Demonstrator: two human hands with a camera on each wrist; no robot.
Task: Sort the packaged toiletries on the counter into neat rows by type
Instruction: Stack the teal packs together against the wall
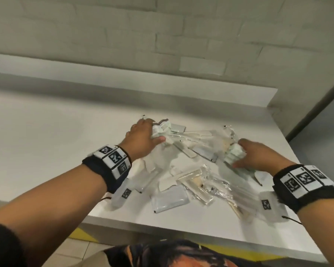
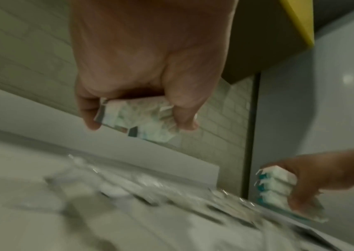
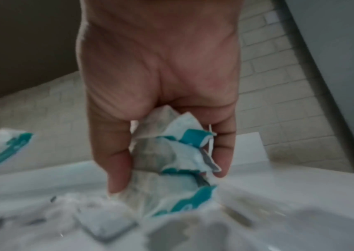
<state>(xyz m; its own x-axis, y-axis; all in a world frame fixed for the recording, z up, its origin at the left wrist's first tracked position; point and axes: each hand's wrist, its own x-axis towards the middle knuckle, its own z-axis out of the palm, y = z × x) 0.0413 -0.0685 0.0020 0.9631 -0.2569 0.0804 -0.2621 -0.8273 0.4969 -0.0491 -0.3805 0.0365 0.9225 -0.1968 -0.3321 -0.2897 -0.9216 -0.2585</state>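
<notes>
Both hands (image 1: 143, 137) (image 1: 258, 157) pinching teal packets (image 3: 171, 152); I'd lift clear of pile (image 1: 181, 180), set them far-left on surface (image 1: 46, 132).

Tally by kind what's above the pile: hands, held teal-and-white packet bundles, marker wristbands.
Hands: 2 (left hand, right hand)
Teal-and-white packet bundles: 2 (left bundle, right bundle)
Marker wristbands: 2 (left wristband, right wristband)
Total: 6

loose heap of clear and white packets (image 1: 183, 176) on counter (image 1: 46, 135), overlapping at all angles. two stacks of white-teal sachets (image 1: 163, 130) (image 1: 233, 153) lifted at heap's far-left and right edges.
</notes>
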